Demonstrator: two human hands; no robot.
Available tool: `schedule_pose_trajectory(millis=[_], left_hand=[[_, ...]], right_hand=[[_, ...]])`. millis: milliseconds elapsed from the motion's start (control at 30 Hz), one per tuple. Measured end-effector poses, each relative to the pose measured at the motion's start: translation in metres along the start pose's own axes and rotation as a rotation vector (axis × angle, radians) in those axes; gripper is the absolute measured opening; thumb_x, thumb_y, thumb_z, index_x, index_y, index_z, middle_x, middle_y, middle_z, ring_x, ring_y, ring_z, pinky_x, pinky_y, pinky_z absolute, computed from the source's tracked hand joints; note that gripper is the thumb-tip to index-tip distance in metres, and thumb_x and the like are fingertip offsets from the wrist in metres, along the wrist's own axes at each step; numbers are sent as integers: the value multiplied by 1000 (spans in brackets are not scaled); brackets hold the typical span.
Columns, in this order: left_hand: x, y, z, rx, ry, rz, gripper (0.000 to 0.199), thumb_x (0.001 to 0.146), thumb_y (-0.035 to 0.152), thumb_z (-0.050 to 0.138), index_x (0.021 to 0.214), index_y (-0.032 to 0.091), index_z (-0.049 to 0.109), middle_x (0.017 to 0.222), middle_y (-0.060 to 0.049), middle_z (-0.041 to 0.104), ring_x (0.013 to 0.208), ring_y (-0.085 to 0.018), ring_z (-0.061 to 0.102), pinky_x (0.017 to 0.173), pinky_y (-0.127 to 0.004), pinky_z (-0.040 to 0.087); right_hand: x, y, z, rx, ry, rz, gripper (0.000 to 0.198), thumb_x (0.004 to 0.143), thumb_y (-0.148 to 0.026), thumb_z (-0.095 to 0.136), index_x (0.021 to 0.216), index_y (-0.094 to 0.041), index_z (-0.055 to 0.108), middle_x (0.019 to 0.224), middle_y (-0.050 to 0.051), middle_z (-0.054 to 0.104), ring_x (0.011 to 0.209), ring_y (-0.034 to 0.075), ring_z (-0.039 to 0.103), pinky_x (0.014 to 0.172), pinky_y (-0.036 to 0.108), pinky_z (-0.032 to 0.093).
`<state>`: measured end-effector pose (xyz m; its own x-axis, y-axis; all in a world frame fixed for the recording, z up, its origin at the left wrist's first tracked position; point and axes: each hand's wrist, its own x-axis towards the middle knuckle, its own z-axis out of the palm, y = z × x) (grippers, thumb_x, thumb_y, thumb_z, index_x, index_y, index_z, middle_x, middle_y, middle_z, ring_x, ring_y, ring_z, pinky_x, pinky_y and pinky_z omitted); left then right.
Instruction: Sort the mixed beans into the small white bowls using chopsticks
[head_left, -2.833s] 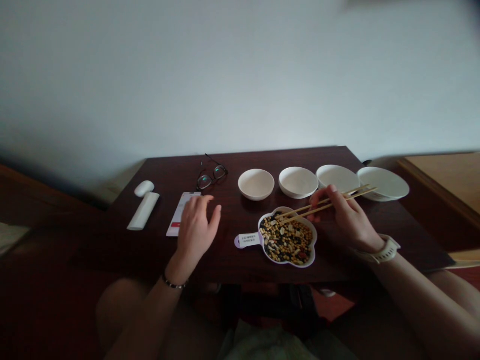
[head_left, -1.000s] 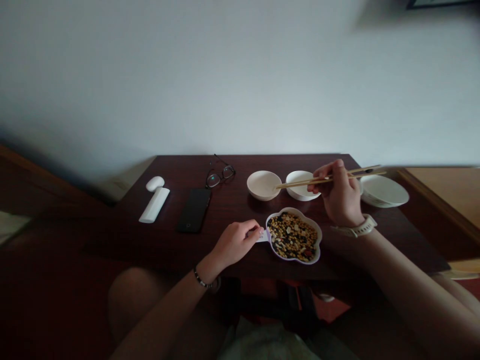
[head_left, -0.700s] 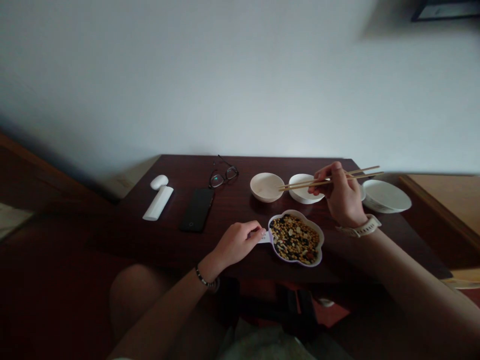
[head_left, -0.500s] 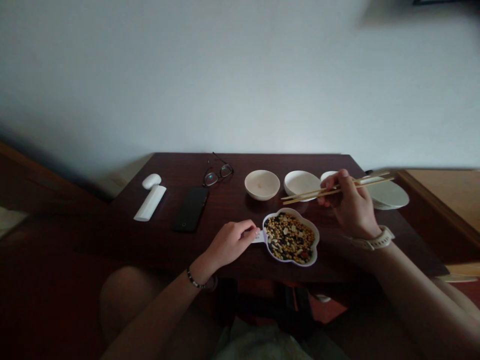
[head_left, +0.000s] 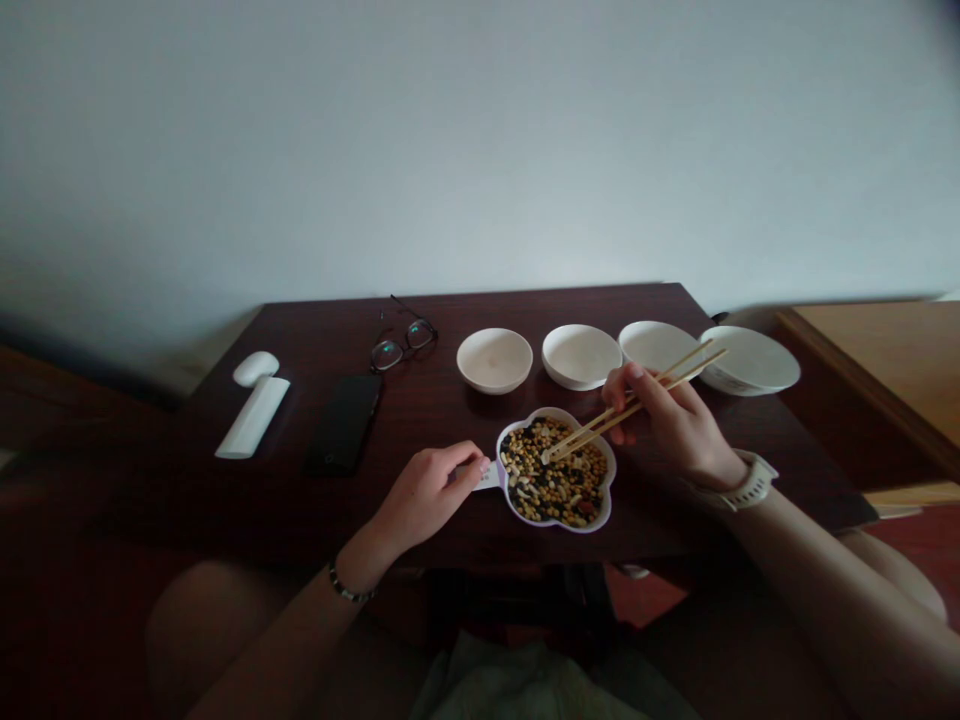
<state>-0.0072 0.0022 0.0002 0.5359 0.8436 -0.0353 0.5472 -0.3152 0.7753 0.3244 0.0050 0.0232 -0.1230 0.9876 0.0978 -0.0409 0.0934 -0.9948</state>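
Near the front edge of the dark table (head_left: 435, 430), a flower-shaped dish (head_left: 610, 475) holds a mix of beans and nuts (head_left: 551, 490) in yellow, black and pale colours. The left hand (head_left: 427, 495), with a beaded bracelet (head_left: 349, 588) at the wrist, has its fingers closed on the end of the dish's labelled handle (head_left: 489, 477). The right hand (head_left: 675, 425), wearing a pale watch (head_left: 754, 480), grasps a pair of chopsticks (head_left: 592, 433) in its fingers; their tips slant down into the mix, too small to tell whether they pinch a piece. Behind the dish stand four white bowls in a row: the first (head_left: 495, 362), the second (head_left: 581, 357), the third (head_left: 654, 343) and the widest (head_left: 750, 360) at the right end. Leftward lie folding glasses (head_left: 388, 354), a black phone (head_left: 343, 425) and a white device (head_left: 253, 418) with a rounded head.
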Motion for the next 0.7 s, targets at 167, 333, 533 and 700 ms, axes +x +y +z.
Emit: schedule_pose_trajectory(millis=[167,333,533,700], left_hand=[[-1,0,0,4,-3,2,34,113,40,52,90,21,68,81,2,69,76,-16,64,72,-28,39],[-2,0,0,13,5,0,33,113,38,52,91,21,69,82,2,70,76,-16,65,72,-28,40],[-2,-1,0,13,0,2,33,113,39,52,92,21,70,84,0,73,77,-17,67,73,-27,42],[-1,-2,1,23,3,5,33,113,40,52,91,21,69,83,1,72,76,-16,66,72,-27,42]], right_hand=[[0,7,4,15,0,-29,50,113,-58,52,80,-22,64,65,2,63,54,16,57,52,31,42],[1,8,6,25,60,-53,52,109,-64,57,77,-23,64,68,3,61,54,17,57,51,31,43],[0,13,3,50,61,-40,47,111,-57,56,79,-23,66,67,2,59,53,16,54,49,30,41],[0,17,4,76,18,-70,49,112,-55,56,78,-22,66,75,2,58,53,13,56,47,29,40]])
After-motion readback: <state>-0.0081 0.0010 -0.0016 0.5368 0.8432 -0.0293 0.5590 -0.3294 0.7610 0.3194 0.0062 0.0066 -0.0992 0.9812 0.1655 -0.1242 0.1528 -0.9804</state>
